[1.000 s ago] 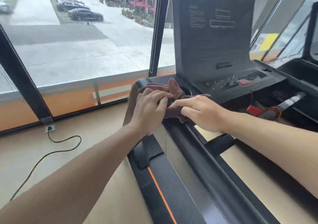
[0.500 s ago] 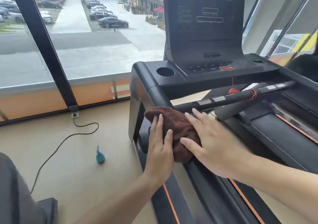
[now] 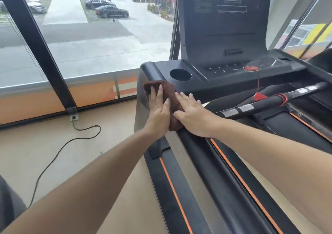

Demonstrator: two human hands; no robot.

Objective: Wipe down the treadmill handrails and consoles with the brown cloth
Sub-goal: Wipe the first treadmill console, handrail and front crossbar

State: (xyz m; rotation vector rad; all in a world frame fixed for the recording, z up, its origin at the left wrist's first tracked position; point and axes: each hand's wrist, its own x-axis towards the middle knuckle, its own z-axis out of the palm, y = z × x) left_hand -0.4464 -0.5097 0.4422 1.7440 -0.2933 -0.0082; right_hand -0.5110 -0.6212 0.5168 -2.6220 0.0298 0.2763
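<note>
Your left hand (image 3: 159,110) and right hand (image 3: 193,116), fingers flat, press brown cloth (image 3: 170,97) on left handrail (image 3: 195,144). Console (image 3: 224,36) at 1 o'clock, crossbar (image 3: 265,102) at 3 o'clock probably unwiped.

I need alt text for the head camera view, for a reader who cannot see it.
Two bare hands, left hand and right hand, press a brown cloth with straight fingers against the top of a black treadmill's left handrail, just below the console. A cup holder and red button sit above; a window overlooks a street.
</note>
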